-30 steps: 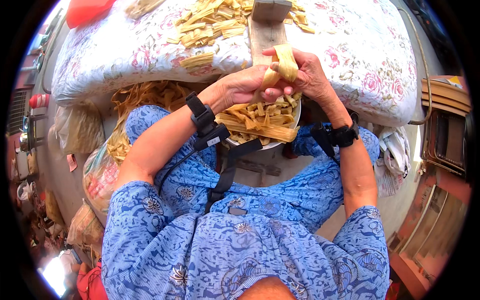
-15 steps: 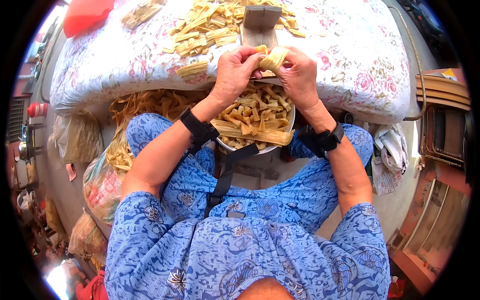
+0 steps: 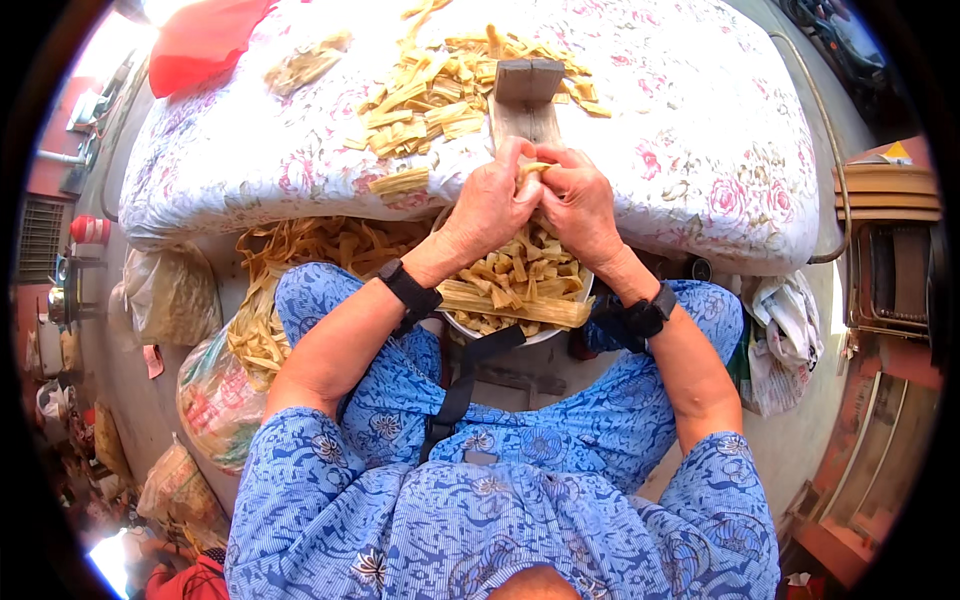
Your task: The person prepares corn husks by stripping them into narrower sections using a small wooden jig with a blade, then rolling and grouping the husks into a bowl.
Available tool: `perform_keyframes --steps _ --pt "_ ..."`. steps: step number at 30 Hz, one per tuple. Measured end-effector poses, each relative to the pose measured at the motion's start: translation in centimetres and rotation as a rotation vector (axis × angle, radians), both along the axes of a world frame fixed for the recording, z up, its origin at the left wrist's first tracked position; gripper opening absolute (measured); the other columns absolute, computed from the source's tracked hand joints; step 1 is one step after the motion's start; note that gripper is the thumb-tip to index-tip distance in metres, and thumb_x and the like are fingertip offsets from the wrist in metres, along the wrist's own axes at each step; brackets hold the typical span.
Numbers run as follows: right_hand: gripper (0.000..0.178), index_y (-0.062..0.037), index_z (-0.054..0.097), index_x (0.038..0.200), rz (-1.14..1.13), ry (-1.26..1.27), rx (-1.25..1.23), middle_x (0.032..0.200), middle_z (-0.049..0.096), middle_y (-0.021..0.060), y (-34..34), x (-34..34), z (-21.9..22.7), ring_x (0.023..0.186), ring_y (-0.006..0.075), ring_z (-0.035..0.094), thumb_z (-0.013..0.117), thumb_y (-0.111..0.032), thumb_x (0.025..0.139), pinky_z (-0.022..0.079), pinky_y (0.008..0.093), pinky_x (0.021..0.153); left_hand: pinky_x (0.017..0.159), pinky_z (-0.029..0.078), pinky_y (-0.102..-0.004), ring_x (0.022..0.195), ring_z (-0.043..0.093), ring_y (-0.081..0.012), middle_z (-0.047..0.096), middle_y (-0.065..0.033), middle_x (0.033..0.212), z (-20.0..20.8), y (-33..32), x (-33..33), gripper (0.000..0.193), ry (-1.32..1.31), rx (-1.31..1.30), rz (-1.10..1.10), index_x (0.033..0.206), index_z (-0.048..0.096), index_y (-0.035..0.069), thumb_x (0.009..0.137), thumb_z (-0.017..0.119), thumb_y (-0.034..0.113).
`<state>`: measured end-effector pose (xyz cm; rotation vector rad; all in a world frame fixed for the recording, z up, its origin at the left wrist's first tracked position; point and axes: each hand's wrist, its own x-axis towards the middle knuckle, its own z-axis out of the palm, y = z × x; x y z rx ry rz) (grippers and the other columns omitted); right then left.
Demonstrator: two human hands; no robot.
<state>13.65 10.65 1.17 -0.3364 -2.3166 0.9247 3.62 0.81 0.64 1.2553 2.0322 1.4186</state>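
Observation:
My left hand (image 3: pixel 492 203) and my right hand (image 3: pixel 582 203) meet above a white bowl (image 3: pixel 540 338), at the near edge of the cloth-covered table. Between their fingertips they pinch a small folded yellow strip (image 3: pixel 534 172) that looks like dried leaf or husk. Fingers of both hands are closed and cover most of it. Many small folded pieces (image 3: pixel 515 265) fill the bowl below, and a long flat bundle of strips (image 3: pixel 520 303) lies across them. Just beyond my hands stands a wooden stand (image 3: pixel 528 82) with an upright block.
A pile of cut yellow strips (image 3: pixel 440 95) lies on the floral cloth (image 3: pixel 690 130), with one bundle (image 3: pixel 400 182) nearer me. A red bag (image 3: pixel 205 45) is at the far left. Long loose strips (image 3: pixel 320 235) hang by my left knee. Plastic bags (image 3: pixel 172 295) stand on the floor.
Both hands have drawn together, and the wide strip that showed between them is now small and mostly hidden in the fingers. The view has shifted slightly.

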Motion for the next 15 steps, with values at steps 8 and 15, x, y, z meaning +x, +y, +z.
perform_keyframes --steps 8,15 --pt "0.008 0.0033 0.066 0.081 0.024 0.300 -0.713 0.110 0.057 0.0090 3.2 0.1 0.6 0.094 0.0116 0.054 0.060 -0.002 0.077 0.044 0.0238 0.081 0.041 0.026 -0.0155 0.049 0.034 -0.0002 0.044 0.0066 0.063 0.8 -0.4 0.4 0.018 -1.088 0.146 -0.106 0.089 0.054 0.007 0.085 0.058 0.024" --pt "0.015 -0.0009 0.065 0.093 -0.038 0.170 -1.034 0.110 0.057 0.0065 3.7 1.0 0.3 0.089 0.0091 0.056 0.058 -0.011 0.084 0.050 0.0256 0.077 0.044 0.026 -0.0161 0.051 0.032 0.0003 0.053 0.0060 0.070 0.2 -1.7 -1.3 0.016 -1.079 0.059 -0.283 0.084 0.061 0.005 0.087 0.055 0.020"
